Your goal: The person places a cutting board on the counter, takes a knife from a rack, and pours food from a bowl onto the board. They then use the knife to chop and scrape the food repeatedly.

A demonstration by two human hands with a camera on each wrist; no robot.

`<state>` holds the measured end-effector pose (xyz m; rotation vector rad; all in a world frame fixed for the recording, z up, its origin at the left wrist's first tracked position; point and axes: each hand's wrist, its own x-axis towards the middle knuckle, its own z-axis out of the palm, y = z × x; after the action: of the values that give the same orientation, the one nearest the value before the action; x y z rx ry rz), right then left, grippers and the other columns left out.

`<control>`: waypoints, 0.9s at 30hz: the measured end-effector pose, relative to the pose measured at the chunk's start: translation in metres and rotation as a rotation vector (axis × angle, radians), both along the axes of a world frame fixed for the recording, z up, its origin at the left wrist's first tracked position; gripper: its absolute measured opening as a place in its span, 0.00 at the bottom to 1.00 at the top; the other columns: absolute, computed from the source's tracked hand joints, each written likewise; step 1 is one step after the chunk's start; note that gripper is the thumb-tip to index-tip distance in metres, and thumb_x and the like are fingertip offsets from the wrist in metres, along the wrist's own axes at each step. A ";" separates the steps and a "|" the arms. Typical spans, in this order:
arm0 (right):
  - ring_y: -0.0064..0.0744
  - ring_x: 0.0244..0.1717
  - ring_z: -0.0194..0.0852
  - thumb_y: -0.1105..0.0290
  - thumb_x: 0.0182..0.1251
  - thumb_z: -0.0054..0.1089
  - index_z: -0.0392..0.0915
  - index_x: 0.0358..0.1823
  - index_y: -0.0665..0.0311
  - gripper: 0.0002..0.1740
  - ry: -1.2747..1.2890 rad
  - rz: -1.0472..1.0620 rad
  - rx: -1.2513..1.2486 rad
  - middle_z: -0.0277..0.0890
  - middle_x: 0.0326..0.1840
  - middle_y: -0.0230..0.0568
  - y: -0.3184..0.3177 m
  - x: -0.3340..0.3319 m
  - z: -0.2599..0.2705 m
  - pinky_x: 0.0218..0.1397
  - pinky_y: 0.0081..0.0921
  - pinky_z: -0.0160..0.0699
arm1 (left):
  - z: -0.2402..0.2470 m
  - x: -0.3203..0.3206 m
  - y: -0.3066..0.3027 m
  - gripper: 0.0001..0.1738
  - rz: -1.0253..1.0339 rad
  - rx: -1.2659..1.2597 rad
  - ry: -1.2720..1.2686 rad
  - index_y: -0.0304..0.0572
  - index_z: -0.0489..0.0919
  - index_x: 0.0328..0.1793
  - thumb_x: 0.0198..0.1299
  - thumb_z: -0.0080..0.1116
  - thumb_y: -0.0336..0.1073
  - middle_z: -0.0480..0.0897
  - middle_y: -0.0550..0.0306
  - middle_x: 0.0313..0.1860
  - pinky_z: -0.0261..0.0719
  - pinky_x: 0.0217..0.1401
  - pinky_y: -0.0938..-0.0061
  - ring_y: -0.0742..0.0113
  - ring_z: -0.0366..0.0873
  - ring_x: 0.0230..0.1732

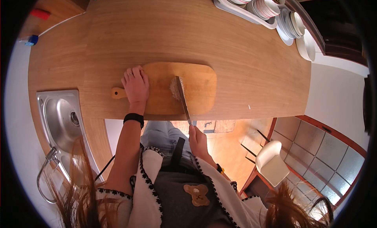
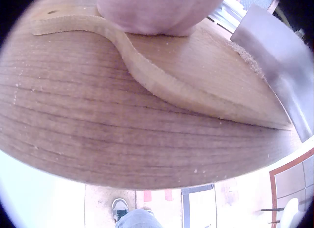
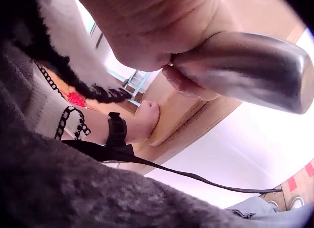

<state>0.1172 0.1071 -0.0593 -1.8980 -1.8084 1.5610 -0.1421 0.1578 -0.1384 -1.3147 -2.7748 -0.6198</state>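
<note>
A wooden cutting board (image 1: 200, 77) lies near the counter's front edge, its handle to the left. My right hand (image 1: 198, 142) grips the knife handle; the blade (image 1: 183, 95) rests over the board beside a small heap of minced, pale brownish food (image 1: 174, 89). In the right wrist view my right hand (image 3: 162, 31) is curled round a metal handle (image 3: 245, 71). My left hand (image 1: 136, 86) rests on the board's left end, fingers over its surface. The left wrist view shows part of that hand (image 2: 159, 12) on the board, with the blade (image 2: 274, 61) and mince (image 2: 248, 58) at right.
A steel sink (image 1: 59, 114) is set in the counter at the left. Stacked bowls (image 1: 263, 8) in a rack and plates (image 1: 290, 26) stand at the back right. Below the counter, a white chair (image 1: 271, 161) stands on the floor to the right.
</note>
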 end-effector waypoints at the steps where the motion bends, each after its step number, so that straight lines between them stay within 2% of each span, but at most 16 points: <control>1: 0.65 0.24 0.68 0.55 0.75 0.39 0.67 0.27 0.68 0.24 -0.006 0.005 -0.005 0.68 0.19 0.60 0.001 0.000 -0.001 0.24 0.47 0.62 | 0.000 -0.001 0.001 0.05 -0.003 0.018 -0.002 0.46 0.70 0.43 0.63 0.46 0.36 0.74 0.51 0.41 0.65 0.49 0.59 0.51 0.70 0.47; 27: 0.65 0.26 0.69 0.54 0.75 0.38 0.68 0.29 0.69 0.25 -0.011 -0.023 -0.012 0.68 0.21 0.61 0.002 0.004 0.002 0.26 0.46 0.63 | -0.003 -0.002 -0.002 0.05 -0.010 0.022 0.040 0.45 0.70 0.43 0.62 0.48 0.35 0.74 0.51 0.40 0.65 0.49 0.59 0.51 0.71 0.47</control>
<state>0.1217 0.1091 -0.0577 -1.9292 -1.7792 1.5610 -0.1444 0.1563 -0.1416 -1.3222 -2.7238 -0.6155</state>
